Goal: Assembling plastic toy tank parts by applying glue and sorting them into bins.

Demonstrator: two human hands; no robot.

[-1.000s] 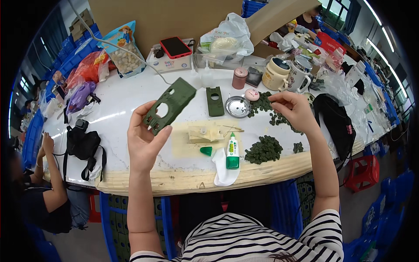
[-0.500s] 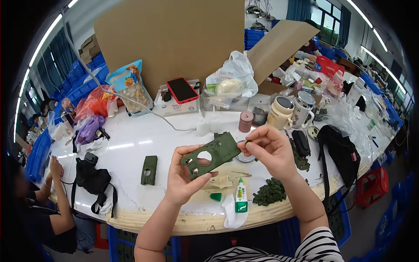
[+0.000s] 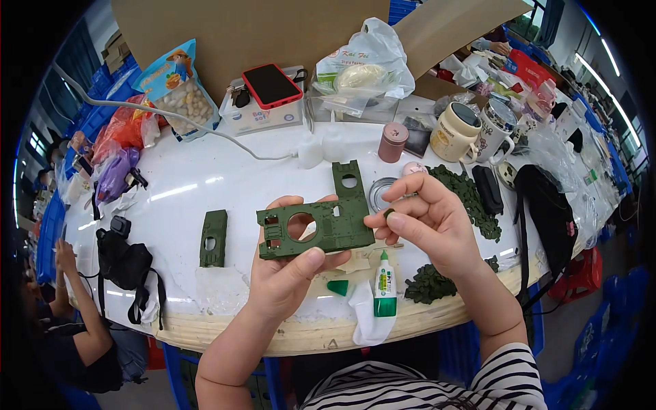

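Observation:
My left hand (image 3: 287, 277) grips a dark green plastic model hull (image 3: 335, 229) with a large round hole, thumb along its lower edge and fingers behind. Close to the hull's right end, my right hand (image 3: 430, 225) pinches a tiny dark green plastic part (image 3: 388, 213) between thumb and fingers. Behind the held hull lies a similar green hull (image 3: 347, 179), partly covered. Another green hull (image 3: 214, 239) rests on the table to the left. Below my hands are a green and white glue bottle (image 3: 385, 290), nozzle upward, and a green cap (image 3: 337, 287).
Small green parts lie in a near pile (image 3: 430, 283) and a larger far pile (image 3: 471, 201). A round metal tin (image 3: 380, 195), a pink canister (image 3: 393, 142) and mugs (image 3: 456, 130) stand beyond. Black bags flank the work area. At far left sits another person (image 3: 75, 328).
The held hull has turned from tilted to nearly level and shows more of its side. My right hand still pinches the small part near its end. The whole view has shifted downward.

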